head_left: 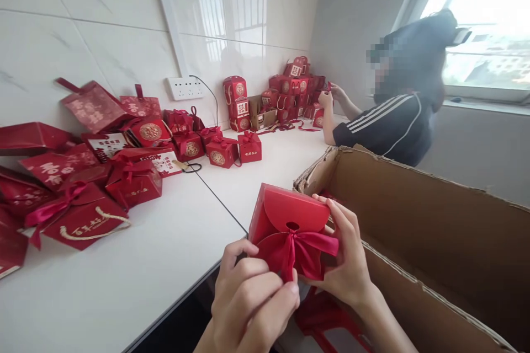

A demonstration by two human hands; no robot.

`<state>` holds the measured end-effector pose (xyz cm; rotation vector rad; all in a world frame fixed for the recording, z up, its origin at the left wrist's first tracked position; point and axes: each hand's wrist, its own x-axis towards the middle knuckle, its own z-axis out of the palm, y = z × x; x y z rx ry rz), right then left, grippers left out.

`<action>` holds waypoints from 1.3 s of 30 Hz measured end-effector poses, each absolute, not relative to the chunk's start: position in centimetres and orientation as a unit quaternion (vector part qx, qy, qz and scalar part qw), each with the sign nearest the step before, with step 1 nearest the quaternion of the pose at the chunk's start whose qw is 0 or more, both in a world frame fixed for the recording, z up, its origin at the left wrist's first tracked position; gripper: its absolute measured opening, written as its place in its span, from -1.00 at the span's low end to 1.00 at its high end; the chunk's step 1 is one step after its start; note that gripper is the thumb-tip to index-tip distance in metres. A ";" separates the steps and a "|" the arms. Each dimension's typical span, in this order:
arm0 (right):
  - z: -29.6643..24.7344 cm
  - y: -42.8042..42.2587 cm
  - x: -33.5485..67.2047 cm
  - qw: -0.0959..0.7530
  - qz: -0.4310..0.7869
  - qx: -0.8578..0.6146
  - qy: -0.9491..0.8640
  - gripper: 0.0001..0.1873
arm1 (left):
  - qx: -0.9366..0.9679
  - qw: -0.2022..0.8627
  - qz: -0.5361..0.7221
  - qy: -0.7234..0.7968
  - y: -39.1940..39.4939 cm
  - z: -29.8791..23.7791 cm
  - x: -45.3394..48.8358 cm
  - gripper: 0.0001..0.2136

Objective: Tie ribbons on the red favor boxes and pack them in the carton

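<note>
Lettering in gold Chinese characters marks the red boxes (132,182) heaped on the white bench (165,265), too small to read. Just past the bench edge, beside a cardboard carton (434,242), the right hand (350,267) has its grip around a red gift box (290,212). The left hand (252,292) pinches the ribbon bow (304,248) in a clenched grip.

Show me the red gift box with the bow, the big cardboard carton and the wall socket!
red gift box (290,210): head view, on its rounded front flap above the bow.
cardboard carton (434,226): head view, on its brown inner wall.
wall socket (185,88): head view, middle of the white plate.
</note>
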<state>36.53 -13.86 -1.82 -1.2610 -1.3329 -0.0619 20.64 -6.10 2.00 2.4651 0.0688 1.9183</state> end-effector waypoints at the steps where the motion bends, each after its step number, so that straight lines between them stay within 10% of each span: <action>1: -1.7 -14.1 36.8 0.608 -0.034 -0.547 -0.574 0.06 | 0.789 0.010 0.615 0.012 -6.3 2.0 21.0 -0.76; 8: -1.2 -15.8 38.5 0.571 -0.104 -0.586 -0.565 0.06 | 0.728 0.230 0.635 0.117 -6.4 2.9 24.1 -0.86; 12: -0.6 -19.0 40.4 0.602 -0.072 -0.638 -0.474 0.00 | 0.782 0.353 0.428 0.285 -2.3 3.5 27.1 -0.92; 19: 3.2 -24.0 43.6 0.737 0.418 -0.530 -0.022 -0.54 | 0.930 0.193 0.311 0.035 -0.8 -1.5 35.4 -0.75; 31: 4.2 -24.2 46.6 0.742 0.482 -0.462 0.053 -0.51 | 0.936 0.178 0.297 0.065 -1.0 -4.4 37.5 -0.74; 39: 3.3 -23.6 46.5 0.733 0.532 -0.424 0.015 -0.56 | 0.753 0.581 0.308 0.005 -5.9 -1.4 35.3 -0.29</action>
